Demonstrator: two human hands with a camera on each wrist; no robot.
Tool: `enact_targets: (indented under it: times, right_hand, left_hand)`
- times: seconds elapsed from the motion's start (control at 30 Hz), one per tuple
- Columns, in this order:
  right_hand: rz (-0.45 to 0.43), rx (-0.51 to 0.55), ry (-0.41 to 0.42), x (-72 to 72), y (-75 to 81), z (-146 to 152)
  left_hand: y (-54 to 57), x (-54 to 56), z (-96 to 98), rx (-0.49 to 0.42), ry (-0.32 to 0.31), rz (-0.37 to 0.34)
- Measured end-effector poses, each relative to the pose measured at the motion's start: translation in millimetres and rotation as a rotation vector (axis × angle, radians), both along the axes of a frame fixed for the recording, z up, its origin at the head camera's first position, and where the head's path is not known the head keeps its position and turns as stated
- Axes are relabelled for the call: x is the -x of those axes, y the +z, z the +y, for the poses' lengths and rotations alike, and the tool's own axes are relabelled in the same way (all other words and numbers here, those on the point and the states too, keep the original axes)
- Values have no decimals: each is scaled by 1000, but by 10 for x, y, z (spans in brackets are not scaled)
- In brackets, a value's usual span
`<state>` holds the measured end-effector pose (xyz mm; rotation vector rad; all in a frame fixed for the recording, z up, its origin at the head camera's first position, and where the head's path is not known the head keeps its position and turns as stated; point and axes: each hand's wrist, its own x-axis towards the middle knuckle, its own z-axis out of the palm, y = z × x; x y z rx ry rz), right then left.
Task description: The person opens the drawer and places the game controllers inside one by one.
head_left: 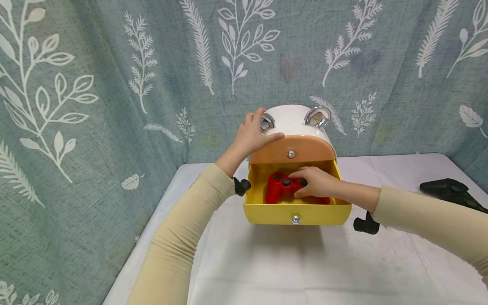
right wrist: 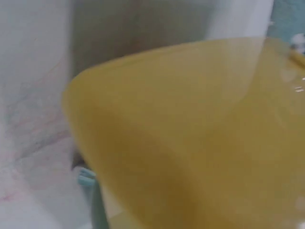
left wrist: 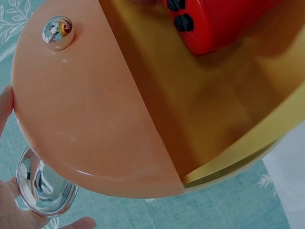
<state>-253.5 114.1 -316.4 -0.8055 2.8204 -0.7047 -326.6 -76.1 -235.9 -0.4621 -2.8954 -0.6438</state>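
A small drawer box with a rounded white top and chrome rings stands near the back of the table. Its peach upper drawer is closed, while the yellow lower drawer is pulled out. My left hand holds the box's upper left side, fingers around the left chrome ring and thumb along the front's top edge. Inside the yellow drawer lies a red game controller. My right hand reaches in over the drawer's right side and grips the controller's right part. The right wrist view shows the drawer's yellow outside, blurred.
A white cloth covers the table. On the right lies a black object with a curved body. A green curtain with white leaf prints hangs behind the box and along the left side.
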Motion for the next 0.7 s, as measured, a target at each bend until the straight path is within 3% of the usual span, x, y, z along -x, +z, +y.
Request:
enact_targets:
  times: [0.43,0.7]
  right_hand:
    - [-82,241,9,-332,220,133]
    - [-168,316,26,-501,318,199]
  left_hand:
    - [4,-3,-5,-4,11,-14]
    - [12,-5,2,0,12,-14]
